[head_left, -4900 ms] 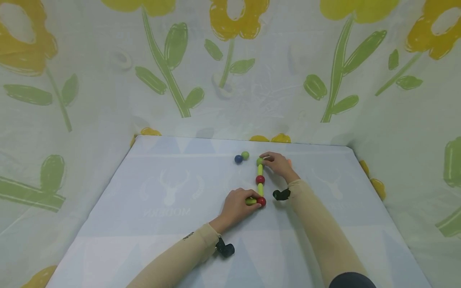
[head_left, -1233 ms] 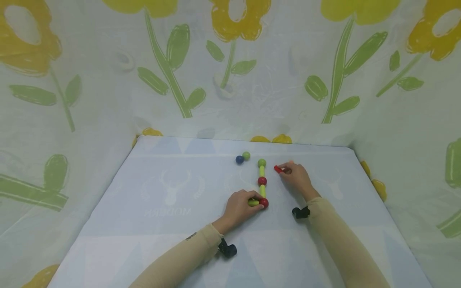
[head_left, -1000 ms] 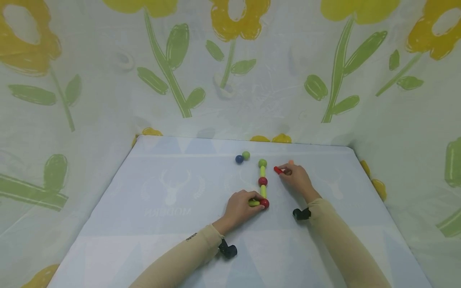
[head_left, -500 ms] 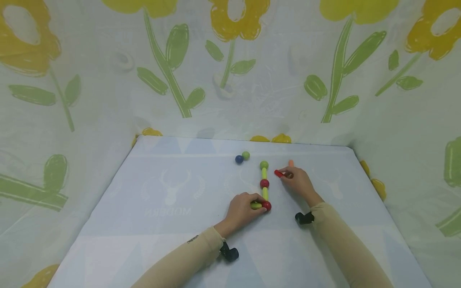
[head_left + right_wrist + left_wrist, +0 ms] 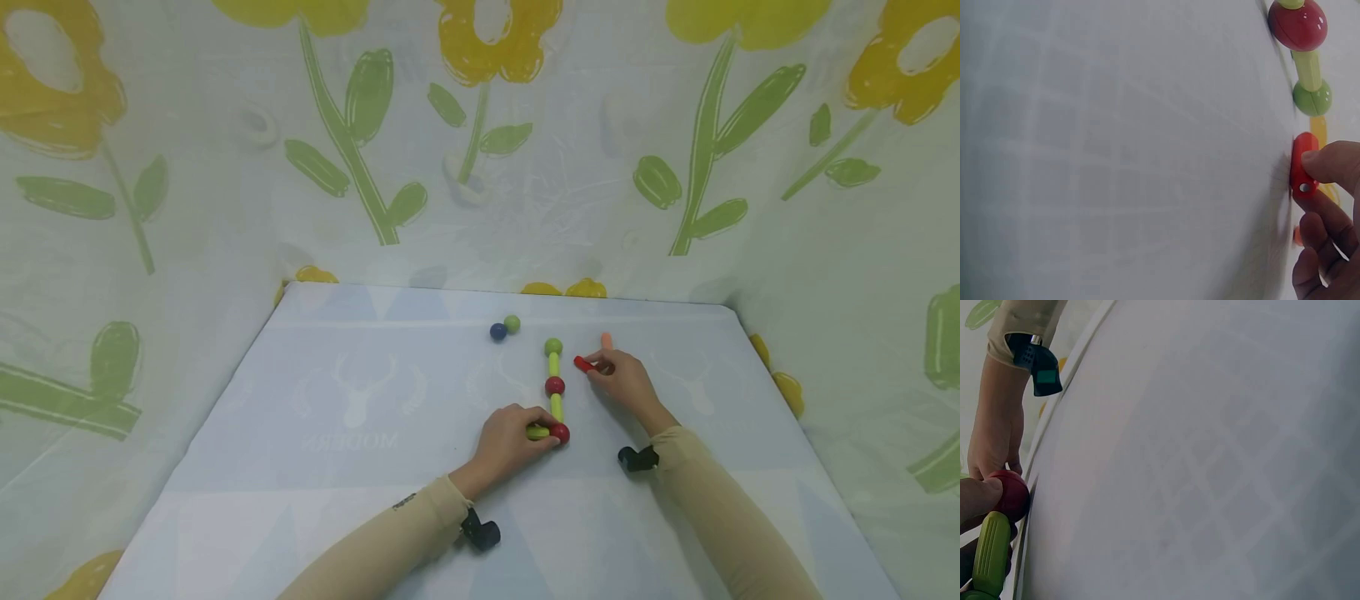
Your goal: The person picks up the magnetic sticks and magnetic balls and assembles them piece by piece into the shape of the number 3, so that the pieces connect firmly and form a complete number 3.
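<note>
A chain of magnetic balls and rods lies on the table. Its far end is a green ball (image 5: 553,346), then a yellow-green rod (image 5: 554,365), a red ball (image 5: 555,386) and a second yellow-green rod (image 5: 557,407). My left hand (image 5: 510,440) pinches the red corner ball (image 5: 559,433), its thumb on it in the left wrist view. From that ball another yellow-green rod (image 5: 991,553) runs sideways, partly covered by the hand. Right of the chain, my right hand (image 5: 626,383) pinches a red rod (image 5: 582,364) between thumb and finger, apart from the chain.
A peach rod (image 5: 606,340) lies just beyond my right hand. Behind the chain, to its left, a blue ball (image 5: 498,332) and a loose green ball (image 5: 512,323) sit side by side. A flower-patterned curtain (image 5: 555,192) stands behind the table (image 5: 360,467).
My right hand has left the far green ball and now holds the red rod. The chain, held by my left hand, has slid slightly right and toward me. More of the peach rod shows.
</note>
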Motion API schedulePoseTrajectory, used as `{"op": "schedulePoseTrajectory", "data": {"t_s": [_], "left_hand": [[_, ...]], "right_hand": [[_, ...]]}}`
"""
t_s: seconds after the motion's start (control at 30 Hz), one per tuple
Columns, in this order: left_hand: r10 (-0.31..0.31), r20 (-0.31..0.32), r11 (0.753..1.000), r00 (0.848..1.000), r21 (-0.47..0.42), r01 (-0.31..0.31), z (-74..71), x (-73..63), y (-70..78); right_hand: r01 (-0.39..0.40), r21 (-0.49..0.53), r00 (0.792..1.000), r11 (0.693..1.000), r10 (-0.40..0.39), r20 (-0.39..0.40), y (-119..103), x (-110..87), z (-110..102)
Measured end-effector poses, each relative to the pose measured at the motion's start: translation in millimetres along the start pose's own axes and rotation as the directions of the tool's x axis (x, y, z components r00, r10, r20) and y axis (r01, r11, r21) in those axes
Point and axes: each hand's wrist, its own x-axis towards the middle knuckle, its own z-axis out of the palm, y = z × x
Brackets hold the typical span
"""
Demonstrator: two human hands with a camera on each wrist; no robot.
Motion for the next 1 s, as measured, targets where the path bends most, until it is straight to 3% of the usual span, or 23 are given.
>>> {"op": "schedulePoseTrajectory", "data": {"t_s": [0.47, 1.0], "left_hand": [[0.026, -0.022, 0.999, 0.999, 0.026, -0.026, 0.7, -2.2, 3.7], [0.026, -0.015, 0.999, 1.000, 0.026, -0.026, 2.1, -1.0, 4.5]], "right_hand": [[0.015, 0.010, 1.000, 1.000, -0.015, -0.001, 2, -0.2, 2], [0.147, -0.037, 0.988, 0.988, -0.148, -0.031, -11, 13.2, -11]]}}
